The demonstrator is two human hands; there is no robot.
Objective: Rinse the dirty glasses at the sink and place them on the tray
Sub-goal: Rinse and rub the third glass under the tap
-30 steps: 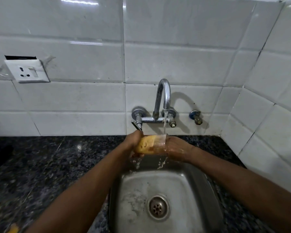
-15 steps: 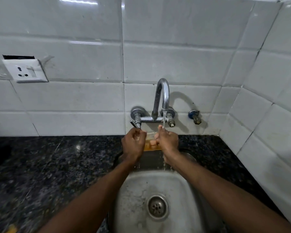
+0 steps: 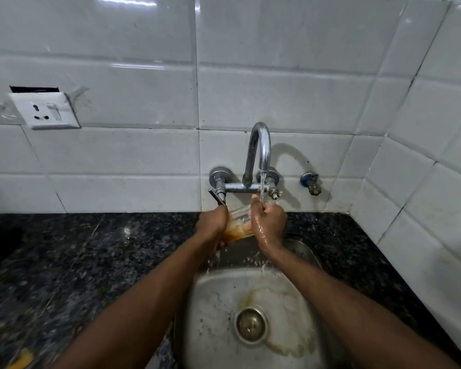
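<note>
A clear glass point(image 3: 237, 222) with orange-brown liquid in its lower part is held between both hands under the chrome tap point(image 3: 260, 153). My left hand point(image 3: 213, 222) grips its left side. My right hand point(image 3: 268, 222) wraps round its right side, wet, and the running water falls onto its fingers. Most of the glass is hidden by the hands. Below lies the steel sink point(image 3: 210, 315), where brownish water runs towards the drain point(image 3: 250, 324). No tray is in view.
Dark speckled granite counter point(image 3: 91, 262) surrounds the sink. White tiled walls stand behind and at the right. A wall socket point(image 3: 44, 110) is at the upper left, a small valve point(image 3: 312, 183) right of the tap. Orange scraps point(image 3: 22, 358) lie at the counter's bottom left.
The glass turned from lying sideways to sitting between both hands under the stream. Brown liquid has spilled into the sink basin, and water splashes below the hands.
</note>
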